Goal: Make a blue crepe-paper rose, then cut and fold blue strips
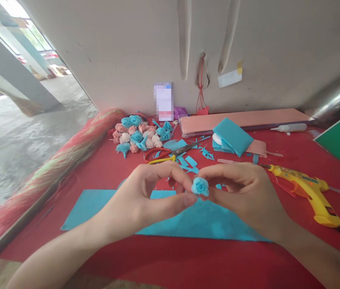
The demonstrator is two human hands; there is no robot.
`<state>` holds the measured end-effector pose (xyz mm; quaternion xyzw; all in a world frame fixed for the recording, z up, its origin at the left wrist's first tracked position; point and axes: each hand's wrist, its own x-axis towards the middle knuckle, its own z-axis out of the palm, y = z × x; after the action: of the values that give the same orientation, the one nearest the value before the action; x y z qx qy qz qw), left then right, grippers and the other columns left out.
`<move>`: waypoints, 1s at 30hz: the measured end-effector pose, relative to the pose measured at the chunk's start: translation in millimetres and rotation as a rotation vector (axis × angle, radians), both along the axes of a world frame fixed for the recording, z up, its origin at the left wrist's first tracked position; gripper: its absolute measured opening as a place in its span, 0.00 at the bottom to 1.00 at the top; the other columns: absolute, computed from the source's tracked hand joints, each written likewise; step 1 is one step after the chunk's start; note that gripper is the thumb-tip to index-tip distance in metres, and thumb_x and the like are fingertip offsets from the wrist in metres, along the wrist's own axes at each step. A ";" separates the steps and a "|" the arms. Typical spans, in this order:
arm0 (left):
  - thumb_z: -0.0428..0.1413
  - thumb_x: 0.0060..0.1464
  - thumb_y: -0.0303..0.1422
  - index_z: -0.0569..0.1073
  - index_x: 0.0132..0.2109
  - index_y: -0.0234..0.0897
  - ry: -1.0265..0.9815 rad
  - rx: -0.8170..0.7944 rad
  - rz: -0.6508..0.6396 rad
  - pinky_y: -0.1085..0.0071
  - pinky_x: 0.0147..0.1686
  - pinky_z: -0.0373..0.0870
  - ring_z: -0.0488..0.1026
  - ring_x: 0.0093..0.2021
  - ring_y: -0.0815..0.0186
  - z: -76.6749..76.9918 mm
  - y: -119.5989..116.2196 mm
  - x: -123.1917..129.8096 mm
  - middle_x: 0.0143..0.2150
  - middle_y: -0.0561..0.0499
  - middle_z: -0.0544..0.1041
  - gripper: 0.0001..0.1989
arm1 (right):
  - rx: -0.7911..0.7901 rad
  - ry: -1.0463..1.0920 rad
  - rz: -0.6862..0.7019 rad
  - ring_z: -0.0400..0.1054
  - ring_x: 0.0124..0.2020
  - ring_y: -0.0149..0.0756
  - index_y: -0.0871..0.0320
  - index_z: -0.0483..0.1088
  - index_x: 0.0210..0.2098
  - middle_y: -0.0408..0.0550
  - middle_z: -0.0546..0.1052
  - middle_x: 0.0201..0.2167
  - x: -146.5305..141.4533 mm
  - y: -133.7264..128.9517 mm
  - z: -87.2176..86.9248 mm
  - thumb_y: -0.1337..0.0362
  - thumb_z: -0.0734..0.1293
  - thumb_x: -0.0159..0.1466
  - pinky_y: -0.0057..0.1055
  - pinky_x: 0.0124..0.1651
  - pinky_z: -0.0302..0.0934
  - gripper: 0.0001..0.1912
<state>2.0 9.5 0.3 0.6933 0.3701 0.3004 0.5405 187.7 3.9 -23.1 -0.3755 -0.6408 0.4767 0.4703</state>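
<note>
A small blue rose (200,187) is held above the middle of the red desk (170,263), with its whorled face turned toward the viewer. The left hand (136,196) pinches it from the left with thumb and fingertips; the right hand (249,190) grips it from the right, its fingers partly hidden behind the bloom. Beneath the 2 hands, a long blue sheet (182,224) lies flat, running parallel to the desk's near edge.

Beyond the hands lie scissors (174,152) with 1 red and 1 yellow handle loop, their blades among blue scraps (191,161). A heap of blue, pink and whitish roses (141,134) sits near the far edge, toward the far left corner. Along the left edge runs a fringe of pink and pale green strands (76,154) (rather shaggy).

A folded blue piece (234,136) rests just in front of a long pink slab (245,120) by the far edge. To the right of the right hand, a yellow glue gun (305,184) lies on its side, nozzle pointing left.
</note>
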 end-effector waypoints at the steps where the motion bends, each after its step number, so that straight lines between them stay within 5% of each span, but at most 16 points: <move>1: 0.60 0.53 0.35 0.74 0.31 0.38 -0.007 0.002 0.000 0.72 0.35 0.62 0.68 0.33 0.69 0.3 0.4 0.4 0.29 0.56 0.71 0.06 | -0.008 -0.001 0.011 0.74 0.26 0.31 0.52 0.78 0.27 0.39 0.80 0.24 -0.2 0.0 0.0 0.67 0.72 0.54 0.25 0.30 0.72 0.03; 8: 0.59 0.55 0.34 0.74 0.30 0.38 -0.058 -0.040 -0.024 0.72 0.36 0.62 0.67 0.33 0.70 1.6 -0.4 2.4 0.29 0.57 0.74 0.07 | -0.065 0.062 0.046 0.73 0.22 0.26 0.54 0.76 0.25 0.36 0.77 0.19 -2.4 -2.0 1.0 0.72 0.71 0.52 0.19 0.28 0.69 0.06; 17: 0.60 0.52 0.34 0.73 0.30 0.37 -0.112 -0.132 0.006 0.70 0.36 0.64 0.68 0.33 0.67 -2.4 1.1 0.8 0.29 0.54 0.74 0.07 | -0.210 0.142 0.024 0.73 0.20 0.29 0.53 0.77 0.26 0.37 0.77 0.18 -6.6 -7.7 -0.7 0.67 0.75 0.50 0.20 0.24 0.69 0.05; 24: 0.60 0.53 0.34 0.74 0.31 0.36 -0.200 -0.267 -0.052 0.71 0.35 0.66 0.70 0.32 0.68 -3.3 2.8 1.7 0.29 0.54 0.76 0.06 | -0.170 0.125 -0.066 0.73 0.18 0.31 0.54 0.75 0.23 0.37 0.76 0.16 -8.2 -8.6 -2.7 0.63 0.76 0.48 0.21 0.21 0.70 0.07; 30: 0.61 0.50 0.34 0.74 0.31 0.36 -0.153 -0.197 -0.014 0.70 0.36 0.64 0.69 0.32 0.67 -4.2 2.6 2.6 0.29 0.54 0.76 0.06 | -0.138 0.088 -0.079 0.74 0.20 0.31 0.54 0.75 0.23 0.38 0.78 0.18 -7.9 -10.8 2.8 0.64 0.76 0.49 0.22 0.25 0.72 0.06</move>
<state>4.6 12.2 -3.9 0.6145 0.3507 0.3106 0.6348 179.8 -6.9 -20.3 -0.4108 -0.5697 0.5168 0.4894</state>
